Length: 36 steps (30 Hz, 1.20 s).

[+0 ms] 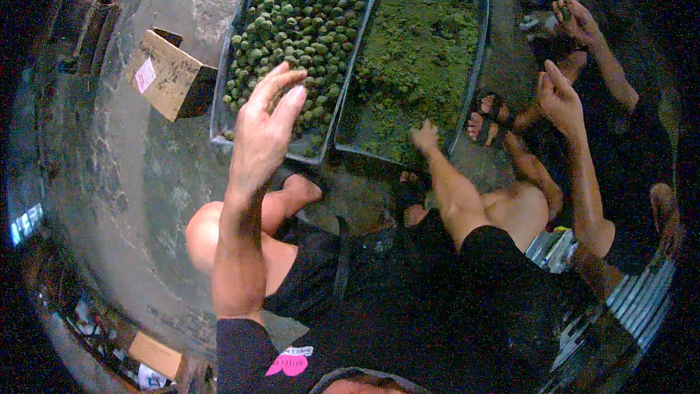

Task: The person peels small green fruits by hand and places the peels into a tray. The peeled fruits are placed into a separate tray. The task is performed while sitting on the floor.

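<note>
My left hand (266, 120) is raised above the near part of a long tray (216, 120) holding many round, rough green balls (310, 18). Its thumb and fingers are apart, and nothing shows between them. Right beside it stands a second tray (364, 152), covered with loose, crumbly green plant matter (412, 58). Over the near right end of that second tray, my right hand (425, 137) reaches down at the loose green matter. Its fingers look curled, and whatever may be in them is hidden.
An opened cardboard box (171, 73) stands on the floor left of the trays. At the right sits another person, one hand (576, 20) holding something small, the other hand (560, 98) lifted. That person's sandalled foot (485, 120) is close to the second tray. A smaller carton (155, 355) lies lower left.
</note>
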Tool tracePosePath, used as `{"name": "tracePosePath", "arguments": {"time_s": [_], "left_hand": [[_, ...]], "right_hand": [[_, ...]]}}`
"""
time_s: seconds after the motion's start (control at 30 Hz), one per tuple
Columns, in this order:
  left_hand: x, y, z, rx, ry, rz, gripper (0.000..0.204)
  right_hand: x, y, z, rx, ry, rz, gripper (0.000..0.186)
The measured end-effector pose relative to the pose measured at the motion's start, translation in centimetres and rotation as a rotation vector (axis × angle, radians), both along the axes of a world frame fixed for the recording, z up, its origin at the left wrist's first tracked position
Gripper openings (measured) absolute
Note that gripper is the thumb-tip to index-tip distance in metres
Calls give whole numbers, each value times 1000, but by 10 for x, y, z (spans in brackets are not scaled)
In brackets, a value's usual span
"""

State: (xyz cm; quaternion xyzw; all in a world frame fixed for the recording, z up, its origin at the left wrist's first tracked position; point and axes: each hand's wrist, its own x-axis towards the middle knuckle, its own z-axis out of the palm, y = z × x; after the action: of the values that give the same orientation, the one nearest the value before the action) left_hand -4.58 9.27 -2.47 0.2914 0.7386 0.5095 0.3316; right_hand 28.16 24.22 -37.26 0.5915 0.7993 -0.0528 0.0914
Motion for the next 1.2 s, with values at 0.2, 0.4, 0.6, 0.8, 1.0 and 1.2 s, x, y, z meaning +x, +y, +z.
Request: {"name": "tracePosePath", "arguments": {"time_s": [0.2, 0.4, 0.6, 0.8, 1.0, 1.2], "left_hand": [[-7, -22, 1, -50, -207, 98, 28], [3, -26, 3, -123, -98, -64, 27], [7, -29, 26, -194, -170, -79, 28], [13, -31, 15, -171, -46, -165, 30], [10, -36, 22, -176, -8, -163, 31], [22, -25, 17, -167, 10, -219, 32]], "right_hand": [[-110, 33, 59, -364, 87, 92, 34], [-177, 135, 46, 138, 406, 347, 46], [-170, 0, 79, -435, 221, 477, 51], [-178, 1, 49, 115, 388, 598, 41], [-134, 7, 80, -434, 67, 315, 32], [-85, 62, 28, 224, 32, 410, 51]]}}
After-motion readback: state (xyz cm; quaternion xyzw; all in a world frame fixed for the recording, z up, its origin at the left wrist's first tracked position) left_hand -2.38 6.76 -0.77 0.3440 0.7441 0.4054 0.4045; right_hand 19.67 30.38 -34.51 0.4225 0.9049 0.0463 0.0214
